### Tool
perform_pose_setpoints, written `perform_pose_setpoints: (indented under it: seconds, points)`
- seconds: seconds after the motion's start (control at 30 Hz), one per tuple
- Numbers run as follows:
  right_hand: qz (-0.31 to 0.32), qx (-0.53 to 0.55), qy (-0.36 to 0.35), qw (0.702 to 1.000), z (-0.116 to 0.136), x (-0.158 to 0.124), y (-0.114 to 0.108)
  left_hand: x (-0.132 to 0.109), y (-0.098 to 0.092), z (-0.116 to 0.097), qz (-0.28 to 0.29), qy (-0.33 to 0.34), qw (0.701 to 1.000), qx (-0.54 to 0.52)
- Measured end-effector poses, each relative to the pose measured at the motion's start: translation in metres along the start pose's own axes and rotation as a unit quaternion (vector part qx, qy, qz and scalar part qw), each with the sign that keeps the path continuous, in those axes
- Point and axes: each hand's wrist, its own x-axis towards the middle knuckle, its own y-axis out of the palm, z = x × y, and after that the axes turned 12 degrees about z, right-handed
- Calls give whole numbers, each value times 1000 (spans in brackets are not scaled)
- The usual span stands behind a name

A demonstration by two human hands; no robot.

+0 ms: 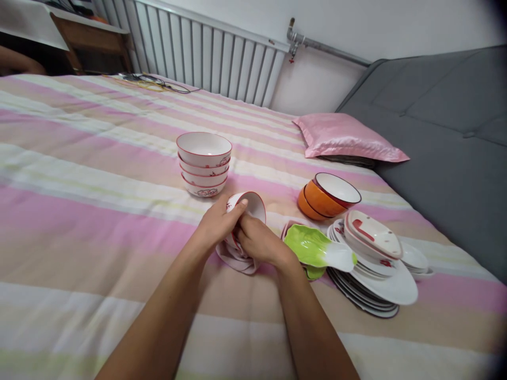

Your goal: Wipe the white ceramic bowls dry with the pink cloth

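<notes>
In front of me, a white bowl (257, 205) with a red rim is tilted in both hands. My left hand (218, 220) grips its near left side, thumb over the rim. My right hand (257, 237) is closed against the near side of the bowl, its fingertips partly hidden. A pale pink cloth (240, 262) bunches beneath it, partly on the bedspread. Just beyond my left hand stands a stack of several matching bowls (204, 163). To the right of my right hand lies a green leaf-shaped dish (307, 245) with a white end.
Orange bowls (317, 201) are stacked at the right. Near them are piled plates (402, 285) with a rounded white dish (376, 237) on top. Farther back are a pink pillow (348, 137), a grey headboard (435, 105), a radiator (198, 50) and cables (158, 83) on the striped bedspread (99, 211).
</notes>
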Motion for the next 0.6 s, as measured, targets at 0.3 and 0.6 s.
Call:
perform_pose_setpoints:
  seconds: [0.3,0.6]
  points:
    - [52,75,-26,995,-1,-4,-10,-1,-1,0,-8,-5,1000,-7]
    - [131,81,-5,988,-6,-10,-15,-3,-1,-3,5,-16,1000,0]
